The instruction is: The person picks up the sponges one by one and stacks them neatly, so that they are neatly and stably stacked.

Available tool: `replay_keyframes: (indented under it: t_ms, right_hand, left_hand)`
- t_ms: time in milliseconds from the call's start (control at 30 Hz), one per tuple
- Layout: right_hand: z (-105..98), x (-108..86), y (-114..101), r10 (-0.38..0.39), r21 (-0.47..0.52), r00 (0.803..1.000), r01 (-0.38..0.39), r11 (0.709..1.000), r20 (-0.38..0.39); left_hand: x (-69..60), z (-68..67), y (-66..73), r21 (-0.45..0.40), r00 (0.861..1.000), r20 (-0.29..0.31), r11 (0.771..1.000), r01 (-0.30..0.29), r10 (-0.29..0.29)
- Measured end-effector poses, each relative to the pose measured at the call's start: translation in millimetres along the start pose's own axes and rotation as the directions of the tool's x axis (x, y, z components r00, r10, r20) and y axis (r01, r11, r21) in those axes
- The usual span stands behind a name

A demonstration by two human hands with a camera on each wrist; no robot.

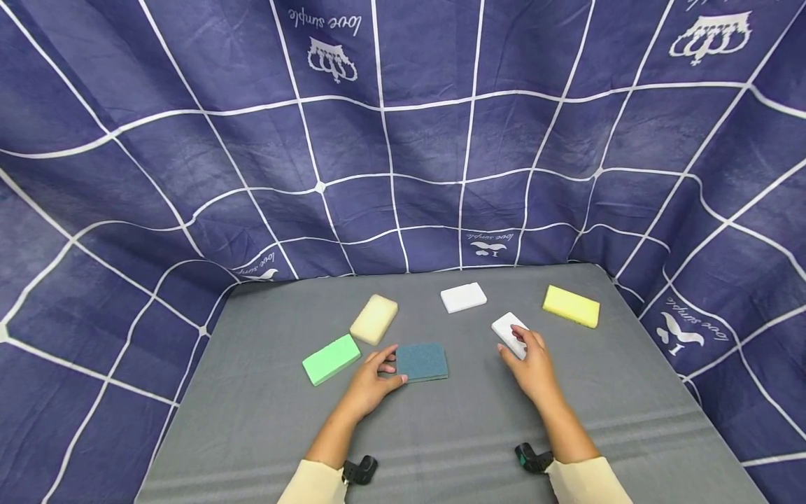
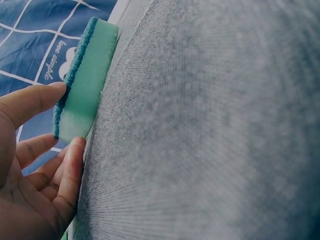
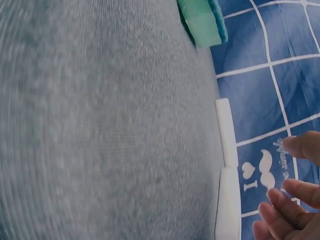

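A sponge with a dark teal scouring top [image 1: 422,361] and a green foam body [image 2: 92,80] lies flat near the middle of the table. At its left end is my left hand [image 1: 371,385], thumb and fingers spread apart around the near and far corners. The thumb overlaps the sponge's edge in the head view; firm contact is uncertain. My right hand [image 1: 535,367] hovers with loosely bent fingers over a white sponge block [image 1: 506,327], covering its near right part. In the right wrist view, a gap separates those fingertips [image 3: 272,195] from the white blocks.
Left of the teal-topped sponge lie a green sponge [image 1: 331,360] and a cream sponge [image 1: 374,319]. Another white block [image 1: 463,297] sits farther back, and a yellow sponge [image 1: 571,306] lies at the right. A blue checked curtain [image 1: 428,203] borders the grey table [image 1: 466,434].
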State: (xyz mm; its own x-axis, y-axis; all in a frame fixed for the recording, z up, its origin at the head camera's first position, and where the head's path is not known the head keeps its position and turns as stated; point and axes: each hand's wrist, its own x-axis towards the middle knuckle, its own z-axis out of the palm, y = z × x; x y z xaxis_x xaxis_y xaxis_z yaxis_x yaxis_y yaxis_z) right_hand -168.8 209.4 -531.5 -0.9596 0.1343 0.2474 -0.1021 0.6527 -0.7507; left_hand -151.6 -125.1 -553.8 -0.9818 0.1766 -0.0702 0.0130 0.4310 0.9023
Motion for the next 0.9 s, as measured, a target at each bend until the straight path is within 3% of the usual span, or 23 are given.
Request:
replay_keyframes:
  t_ms: [267,533,900]
  right_hand:
    - [-4,1.5,7,0.03,-0.022,0.998,-0.031,0.999,-0.049]
    - [-8,0.3,13,0.102,-0.079,0.992,-0.108,0.991,-0.08]
    - [-11,3.3,22,0.214,-0.11,0.976,-0.217,0.97,-0.034]
  left_hand:
    - [-0.3,-0.6,-0.2,0.004,1.0,0.001,1.0,0.003,-0.003]
    - [0.1,-0.2,-0.6,0.017,1.0,0.002,1.0,-0.009,0.009]
    - [0.7,-0.1,-0.7,0.018,1.0,-0.001,1.0,-0.007,0.007]
